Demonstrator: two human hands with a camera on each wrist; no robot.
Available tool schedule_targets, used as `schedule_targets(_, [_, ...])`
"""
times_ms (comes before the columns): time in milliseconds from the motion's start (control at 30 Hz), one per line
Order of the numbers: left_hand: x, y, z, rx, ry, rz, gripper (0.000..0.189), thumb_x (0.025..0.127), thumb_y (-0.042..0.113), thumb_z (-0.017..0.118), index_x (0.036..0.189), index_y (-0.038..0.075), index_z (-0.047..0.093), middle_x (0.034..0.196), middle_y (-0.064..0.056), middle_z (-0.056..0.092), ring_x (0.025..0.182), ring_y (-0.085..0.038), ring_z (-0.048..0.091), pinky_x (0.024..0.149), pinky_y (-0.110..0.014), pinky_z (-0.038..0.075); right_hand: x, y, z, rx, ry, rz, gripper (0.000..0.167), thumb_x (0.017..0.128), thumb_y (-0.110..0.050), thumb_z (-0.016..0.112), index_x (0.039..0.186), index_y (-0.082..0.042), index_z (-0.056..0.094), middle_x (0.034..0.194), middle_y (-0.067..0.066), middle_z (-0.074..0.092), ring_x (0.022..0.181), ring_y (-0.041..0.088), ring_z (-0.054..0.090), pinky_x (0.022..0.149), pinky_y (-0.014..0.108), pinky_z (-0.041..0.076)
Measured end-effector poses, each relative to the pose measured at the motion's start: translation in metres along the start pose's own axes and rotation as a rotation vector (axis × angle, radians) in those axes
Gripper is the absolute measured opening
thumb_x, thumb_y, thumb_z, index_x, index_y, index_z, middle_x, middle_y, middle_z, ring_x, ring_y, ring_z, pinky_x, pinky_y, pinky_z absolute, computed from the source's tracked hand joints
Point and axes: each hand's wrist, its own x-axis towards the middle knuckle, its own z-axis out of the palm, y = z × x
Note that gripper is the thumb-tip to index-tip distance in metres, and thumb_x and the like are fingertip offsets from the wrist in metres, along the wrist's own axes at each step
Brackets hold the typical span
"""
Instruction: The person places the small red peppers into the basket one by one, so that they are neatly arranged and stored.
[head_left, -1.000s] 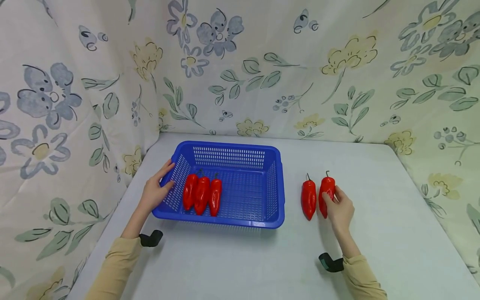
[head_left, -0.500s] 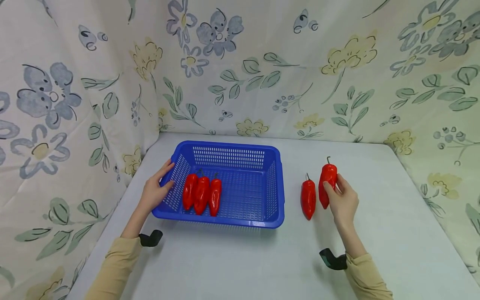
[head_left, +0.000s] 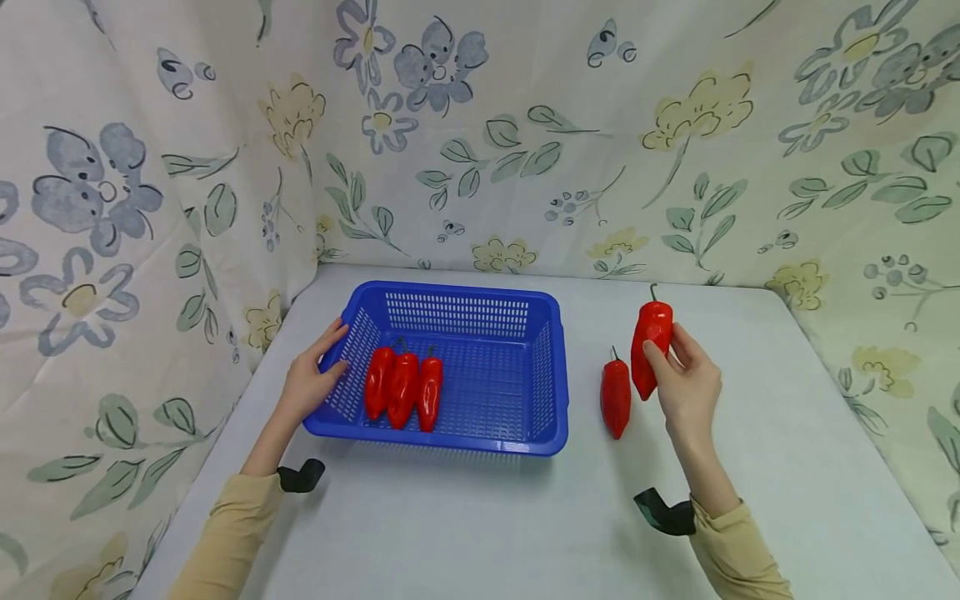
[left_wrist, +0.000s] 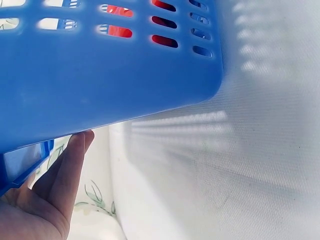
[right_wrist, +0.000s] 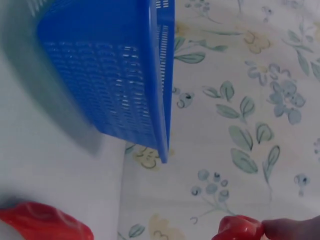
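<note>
My right hand (head_left: 689,385) pinches a red pepper (head_left: 651,337) by its side, stem up, raised above the white table to the right of the basket. In the right wrist view only the end of this pepper (right_wrist: 239,229) and a fingertip show at the bottom edge. A second red pepper (head_left: 616,398) lies on the table just left of the held one. My left hand (head_left: 309,379) grips the left rim of a blue plastic basket (head_left: 457,444), thumb over the rim; the left wrist view shows its fingers against the outer wall. Three red peppers (head_left: 403,390) lie side by side in the basket's left part.
The white table (head_left: 480,525) runs back to a flower-printed curtain (head_left: 510,192) at the far side and left. Slotted walls surround the basket, its right rim (head_left: 561,375) standing between the inside and the loose pepper.
My right hand has lifted the pepper off the table, moving it up and away toward the curtain. The left hand, the basket and the other peppers have stayed in place.
</note>
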Motion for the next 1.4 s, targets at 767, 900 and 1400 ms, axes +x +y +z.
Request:
schedule_targets(767, [-0.001, 0.002, 0.0, 0.01, -0.003, 0.006, 0.055, 0.089, -0.001, 0.054, 0.142, 0.006, 0.042, 0.155, -0.012, 0.03, 0.14, -0.041, 0.029, 0.111, -0.061, 0.025, -0.026, -0.036, 0.051, 0.146, -0.172, -0.02, 0.058, 0.092, -0.023, 0.061, 0.144, -0.012, 0.04, 0.144, 0.009, 0.048, 0.124, 0.028, 0.055, 0.094, 0.038, 0.05])
schedule_targets(900, [-0.001, 0.0, 0.0, 0.014, -0.005, 0.007, 0.056, 0.089, 0.0, 0.054, 0.142, 0.006, 0.042, 0.155, -0.012, 0.03, 0.139, -0.042, 0.029, 0.11, -0.062, 0.026, -0.031, -0.041, 0.061, 0.176, -0.197, -0.029, 0.057, 0.092, -0.02, 0.061, 0.144, -0.009, 0.04, 0.144, 0.011, 0.048, 0.124, 0.029, 0.055, 0.093, 0.037, 0.05])
schedule_targets(1400, [0.0, 0.0, 0.0, 0.0, -0.006, -0.003, 0.056, 0.089, -0.001, 0.054, 0.143, 0.006, 0.042, 0.155, -0.011, 0.029, 0.14, -0.041, 0.028, 0.111, -0.062, 0.025, -0.049, -0.048, 0.091, 0.173, -0.305, -0.036, 0.058, 0.091, -0.022, 0.062, 0.143, -0.01, 0.041, 0.142, 0.011, 0.05, 0.122, 0.029, 0.056, 0.092, 0.039, 0.051])
